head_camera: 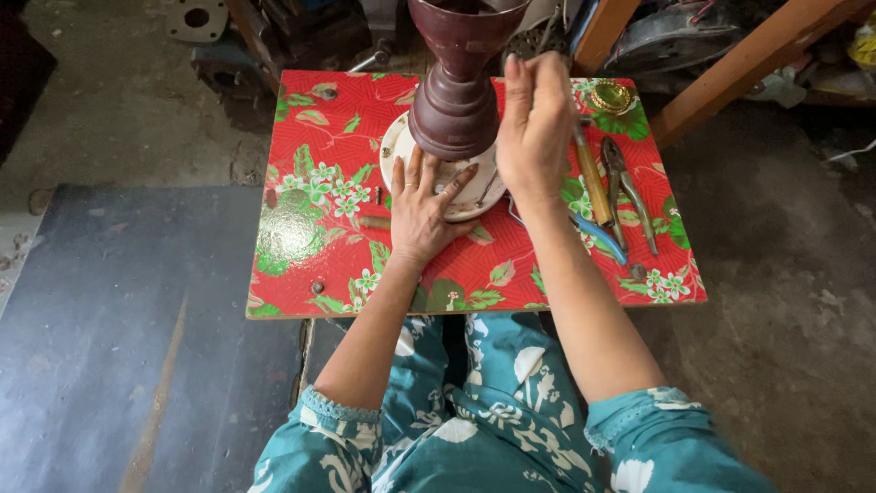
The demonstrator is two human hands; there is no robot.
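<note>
A small square tabletop covered in glossy red floral oilcloth stands on a rough grey concrete floor. A dark flat mat (dusty, streaked) fills the lower left of the frame. Orange-brown wooden beams slant across the upper right.

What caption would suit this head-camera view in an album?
Left hand flat on a white base, right hand beside a dark maroon stand, on a red floral table.
</note>
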